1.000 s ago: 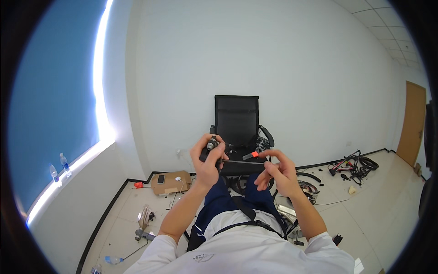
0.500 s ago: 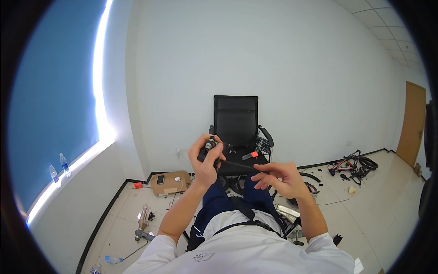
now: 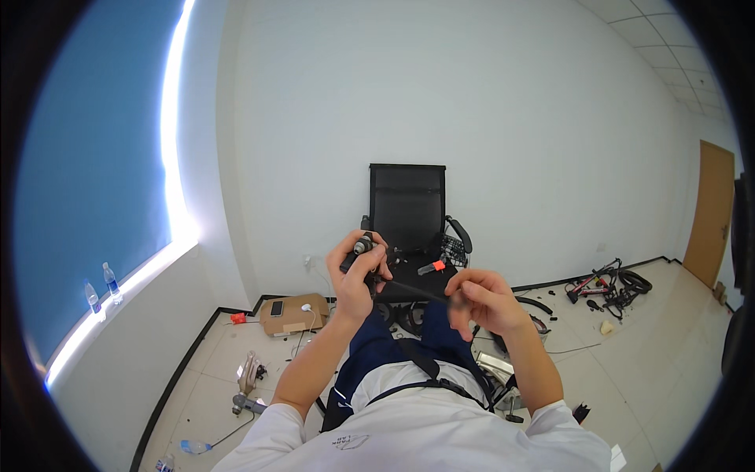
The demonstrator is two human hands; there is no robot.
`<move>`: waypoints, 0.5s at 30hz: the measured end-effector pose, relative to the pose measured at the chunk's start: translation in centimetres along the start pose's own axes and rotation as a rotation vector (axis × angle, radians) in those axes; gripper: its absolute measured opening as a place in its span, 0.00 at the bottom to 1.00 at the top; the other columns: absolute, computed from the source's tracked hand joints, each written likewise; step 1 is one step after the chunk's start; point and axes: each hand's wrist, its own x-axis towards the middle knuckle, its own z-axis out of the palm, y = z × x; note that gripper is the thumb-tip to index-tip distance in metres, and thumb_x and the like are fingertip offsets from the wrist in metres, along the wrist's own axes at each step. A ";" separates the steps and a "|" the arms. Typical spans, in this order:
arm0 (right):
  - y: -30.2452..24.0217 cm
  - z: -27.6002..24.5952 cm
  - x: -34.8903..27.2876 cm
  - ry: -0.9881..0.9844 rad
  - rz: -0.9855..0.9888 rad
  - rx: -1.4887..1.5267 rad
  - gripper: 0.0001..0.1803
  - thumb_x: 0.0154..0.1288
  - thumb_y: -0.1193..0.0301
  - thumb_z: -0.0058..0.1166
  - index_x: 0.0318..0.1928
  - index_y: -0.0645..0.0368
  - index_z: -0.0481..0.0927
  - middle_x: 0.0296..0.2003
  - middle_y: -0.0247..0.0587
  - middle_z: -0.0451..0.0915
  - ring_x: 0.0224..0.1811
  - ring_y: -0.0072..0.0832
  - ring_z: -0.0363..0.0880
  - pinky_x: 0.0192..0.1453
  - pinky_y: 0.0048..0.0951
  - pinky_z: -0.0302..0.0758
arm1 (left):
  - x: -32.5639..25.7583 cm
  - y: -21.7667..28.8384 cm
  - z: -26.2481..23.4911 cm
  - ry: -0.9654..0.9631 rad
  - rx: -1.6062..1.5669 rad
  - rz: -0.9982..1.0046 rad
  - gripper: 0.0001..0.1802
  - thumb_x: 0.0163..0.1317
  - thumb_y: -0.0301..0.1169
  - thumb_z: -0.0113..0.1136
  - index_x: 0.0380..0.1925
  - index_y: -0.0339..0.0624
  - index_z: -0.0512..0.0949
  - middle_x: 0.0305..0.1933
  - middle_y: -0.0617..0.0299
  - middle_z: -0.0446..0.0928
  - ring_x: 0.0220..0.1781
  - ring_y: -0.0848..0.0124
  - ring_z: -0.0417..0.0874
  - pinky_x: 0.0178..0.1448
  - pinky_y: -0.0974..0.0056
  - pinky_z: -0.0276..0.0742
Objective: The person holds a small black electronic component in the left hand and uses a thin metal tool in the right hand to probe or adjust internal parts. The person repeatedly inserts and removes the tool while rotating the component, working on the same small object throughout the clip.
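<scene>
My left hand (image 3: 353,274) is closed around a small dark mechanical part with a round silvery end (image 3: 362,245), held up in front of the chair. A thin dark rod (image 3: 413,289) reaches from the underside of that part across to my right hand (image 3: 486,301). The fingers of my right hand are bent around the rod's near end and partly smeared by motion. Whether the rod's far tip sits in the part or only touches it, my left fingers hide.
Beyond my hands stands a black mesh office chair (image 3: 406,200), with an orange-and-grey object (image 3: 432,267) on its seat. A cardboard box (image 3: 292,316) carrying a phone lies left on the floor. Bike parts (image 3: 621,287) lie right, a grey metal tool (image 3: 248,404) lower left.
My right hand has turned and its fingers have curled in around the rod's end, where they were more spread before. My left hand has stayed nearly still.
</scene>
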 end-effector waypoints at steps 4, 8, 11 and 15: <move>0.3 0.1 0.2 -0.082 0.081 0.383 0.12 0.74 0.72 0.41 0.49 0.69 0.72 0.30 0.57 0.82 0.20 0.36 0.83 0.26 0.28 0.79 | 0.0 -0.3 0.0 0.020 -0.075 -0.037 0.11 0.59 0.32 0.54 0.32 0.33 0.74 0.17 0.60 0.68 0.18 0.72 0.74 0.16 0.71 0.63; -0.3 1.5 -0.1 -0.049 0.027 0.100 0.12 0.73 0.73 0.44 0.49 0.69 0.73 0.33 0.55 0.83 0.26 0.36 0.85 0.31 0.30 0.80 | -0.1 0.2 -0.2 0.014 0.012 0.038 0.11 0.59 0.32 0.55 0.32 0.33 0.74 0.17 0.60 0.68 0.18 0.73 0.74 0.16 0.71 0.63; -1.3 2.2 -0.7 0.062 -0.071 -0.440 0.11 0.70 0.75 0.49 0.49 0.69 0.75 0.35 0.53 0.83 0.33 0.36 0.85 0.36 0.30 0.81 | -0.1 0.2 0.1 0.010 0.114 0.055 0.10 0.59 0.32 0.55 0.32 0.33 0.75 0.17 0.61 0.68 0.18 0.73 0.74 0.16 0.72 0.63; -2.5 2.6 -1.2 0.188 -0.323 -1.131 0.10 0.63 0.79 0.57 0.45 0.63 0.81 0.36 0.42 0.85 0.36 0.29 0.85 0.41 0.26 0.79 | 0.3 -0.5 0.1 0.020 0.054 0.002 0.10 0.60 0.32 0.55 0.32 0.34 0.75 0.18 0.62 0.69 0.18 0.75 0.73 0.17 0.72 0.63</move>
